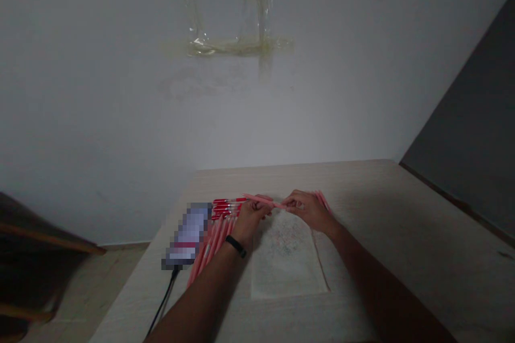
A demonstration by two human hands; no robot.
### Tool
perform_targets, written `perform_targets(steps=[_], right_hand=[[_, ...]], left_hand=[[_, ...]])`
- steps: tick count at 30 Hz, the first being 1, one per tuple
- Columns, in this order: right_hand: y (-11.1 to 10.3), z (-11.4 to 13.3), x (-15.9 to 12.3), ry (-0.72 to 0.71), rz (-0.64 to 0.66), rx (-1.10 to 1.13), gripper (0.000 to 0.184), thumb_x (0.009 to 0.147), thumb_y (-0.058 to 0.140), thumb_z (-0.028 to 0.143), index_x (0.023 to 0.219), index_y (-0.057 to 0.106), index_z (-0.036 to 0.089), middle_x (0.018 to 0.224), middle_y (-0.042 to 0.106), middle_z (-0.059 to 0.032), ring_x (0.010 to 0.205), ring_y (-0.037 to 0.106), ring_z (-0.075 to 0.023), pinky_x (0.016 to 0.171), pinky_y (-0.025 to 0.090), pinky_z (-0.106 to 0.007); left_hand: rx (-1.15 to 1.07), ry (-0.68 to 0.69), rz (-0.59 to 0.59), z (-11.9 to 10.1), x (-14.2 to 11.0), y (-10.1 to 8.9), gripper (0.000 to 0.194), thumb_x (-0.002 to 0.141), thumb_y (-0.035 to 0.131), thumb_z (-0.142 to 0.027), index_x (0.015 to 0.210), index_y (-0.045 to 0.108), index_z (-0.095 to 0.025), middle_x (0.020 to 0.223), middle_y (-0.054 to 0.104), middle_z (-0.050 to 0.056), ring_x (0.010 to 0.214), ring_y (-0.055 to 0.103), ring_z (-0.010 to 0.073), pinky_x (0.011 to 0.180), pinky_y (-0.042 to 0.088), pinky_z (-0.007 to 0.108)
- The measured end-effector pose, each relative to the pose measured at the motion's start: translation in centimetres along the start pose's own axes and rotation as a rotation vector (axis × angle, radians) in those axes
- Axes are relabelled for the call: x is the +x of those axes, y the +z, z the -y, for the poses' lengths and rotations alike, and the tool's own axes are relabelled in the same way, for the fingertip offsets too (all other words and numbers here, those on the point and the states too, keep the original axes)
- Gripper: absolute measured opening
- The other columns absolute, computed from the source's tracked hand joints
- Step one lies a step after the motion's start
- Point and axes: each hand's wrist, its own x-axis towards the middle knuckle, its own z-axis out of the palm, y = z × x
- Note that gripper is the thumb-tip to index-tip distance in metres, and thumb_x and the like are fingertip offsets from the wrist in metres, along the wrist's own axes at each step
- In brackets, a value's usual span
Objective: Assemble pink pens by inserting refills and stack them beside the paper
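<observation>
One pink pen is in hand, slanted near the far edge of the pale sheet; we see the left hand with fingers pinching its middle stretch, the right hand with fingers pinching its right end; we judge the work partway, with a row of pink pens beside the left forearm, red pens just beyond, and a few loose pens beside the right hand on the counter; which group is finished, we cannot tell.
</observation>
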Motion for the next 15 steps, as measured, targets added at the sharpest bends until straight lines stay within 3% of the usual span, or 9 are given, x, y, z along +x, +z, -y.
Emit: perform_targets(steps=[8,15], right_hand=[[0.33,-0.42,-0.02,0.008,0.005,0.006,0.007,0.086,0.072,0.024,0.091,0.074,0.021,0.086,0.068,-0.0024,0.081,0.064,-0.0162,0.075,0.048,-0.028],[0.35,-0.7,-0.06,0.009,0.02,0.003,0.013,0.086,0.07,0.023,0.098,0.074,0.021,0.09,0.068,-0.0031,0.083,0.063,-0.0163,0.076,0.048,-0.028]], left_hand=[[0.013,-0.004,0.028,-0.51,-0.33,0.14,0.025,0.07,0.073,-0.031,0.088,0.072,-0.014,0.067,0.066,0.001,0.063,0.057,0.0134,0.059,0.041,0.024],[0.015,0.01,0.014,-0.23,0.04,-0.14,0.028,0.072,0.074,-0.033,0.091,0.071,-0.013,0.067,0.065,0.001,0.062,0.056,0.0129,0.059,0.041,0.024]])
